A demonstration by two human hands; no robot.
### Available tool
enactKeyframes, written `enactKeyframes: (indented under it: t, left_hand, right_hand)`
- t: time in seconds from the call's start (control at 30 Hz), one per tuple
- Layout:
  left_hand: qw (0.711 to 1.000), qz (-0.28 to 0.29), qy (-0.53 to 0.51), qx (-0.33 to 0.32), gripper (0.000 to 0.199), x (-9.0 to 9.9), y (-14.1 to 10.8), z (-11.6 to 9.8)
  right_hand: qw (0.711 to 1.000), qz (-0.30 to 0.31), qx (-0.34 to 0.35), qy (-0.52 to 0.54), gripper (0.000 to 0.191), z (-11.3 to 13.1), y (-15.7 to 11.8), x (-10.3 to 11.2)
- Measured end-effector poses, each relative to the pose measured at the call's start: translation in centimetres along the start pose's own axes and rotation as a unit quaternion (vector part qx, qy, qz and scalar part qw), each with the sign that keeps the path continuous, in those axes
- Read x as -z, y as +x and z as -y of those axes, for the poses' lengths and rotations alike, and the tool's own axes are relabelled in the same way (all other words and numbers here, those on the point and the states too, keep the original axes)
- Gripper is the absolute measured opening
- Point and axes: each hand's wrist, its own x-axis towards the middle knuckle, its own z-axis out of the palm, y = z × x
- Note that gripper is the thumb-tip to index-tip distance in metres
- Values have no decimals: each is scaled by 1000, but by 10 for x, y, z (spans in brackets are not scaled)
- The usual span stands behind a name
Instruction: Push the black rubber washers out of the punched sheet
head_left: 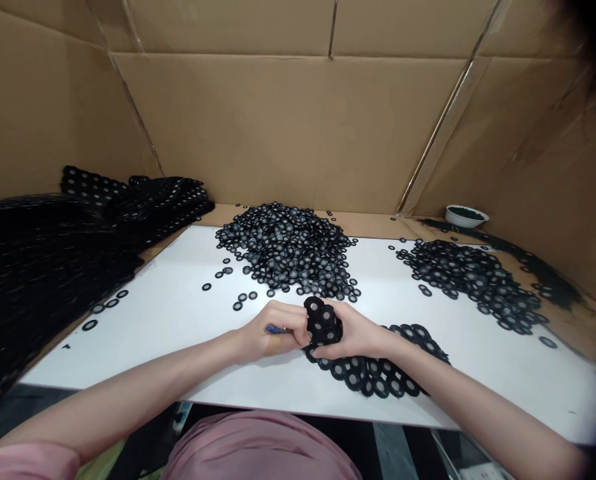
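A black sheet of joined rings (353, 379) with pale centres lies on the white board, partly under my right forearm. Its left end is bunched up between my two hands. My right hand (351, 330) grips this bunched end, thumb below and fingers behind it. My left hand (278, 330) is closed at the left edge of the sheet, with a small blue item (275, 329) showing between its fingers. The fingertips of my left hand touch the black rings. What exactly that hand pinches is too small to tell.
Loose black rings form a large pile (288, 247) behind my hands and another pile (471, 277) at the right. A white bowl (467, 216) stands at the back right. Black sheets (53, 247) are heaped at the left. Cardboard walls (278, 127) surround the white board (168, 293).
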Motion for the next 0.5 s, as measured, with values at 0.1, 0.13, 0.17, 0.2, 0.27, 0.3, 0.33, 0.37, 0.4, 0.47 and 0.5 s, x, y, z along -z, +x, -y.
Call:
enactKeyframes:
  t: [0.1, 0.13, 0.17, 0.2, 0.27, 0.3, 0.33, 0.37, 0.4, 0.47, 0.5]
  left_hand:
    - [999, 27, 18, 4, 29, 0, 0, -3]
    - [999, 30, 15, 7, 29, 0, 0, -3]
    - [999, 30, 9, 11, 29, 1, 1, -2]
    - [999, 29, 1, 15, 28, 1, 2, -1]
    - [999, 28, -17, 27, 26, 2, 3, 2]
    - [999, 27, -26, 36, 25, 2, 4, 3]
    - [998, 26, -36, 45, 24, 3, 4, 5]
    - [997, 24, -45, 52, 24, 3, 4, 6]
    - [997, 21, -54, 58, 23, 3, 5, 7]
    - [996, 16, -65, 62, 22, 2, 5, 8]
    - [996, 15, -69, 62, 21, 2, 5, 8]
  right_hand:
    - [1000, -3, -6, -7, 41, -1, 0, 0]
    - [1000, -3, -8, -10, 41, -1, -1, 0]
    - [1000, -3, -10, -11, 40, -2, -1, 0]
    - [1000, -2, -12, -13, 39, -2, -1, 0]
    - [1000, -2, -13, -16, 39, -3, -1, 0]
    - [1000, -1, -12, -17, 40, -3, -1, 0]
    - [1000, -1, -12, -18, 41, -4, -1, 0]
    - [1000, -1, -12, -19, 43, -4, -1, -1]
    - [1000, -2, -12, -21, 44, -5, -1, -1]
    - [1000, -3, -13, -23, 45, -5, -2, -1]
    - [1000, -3, -15, -24, 44, -5, -2, -1]
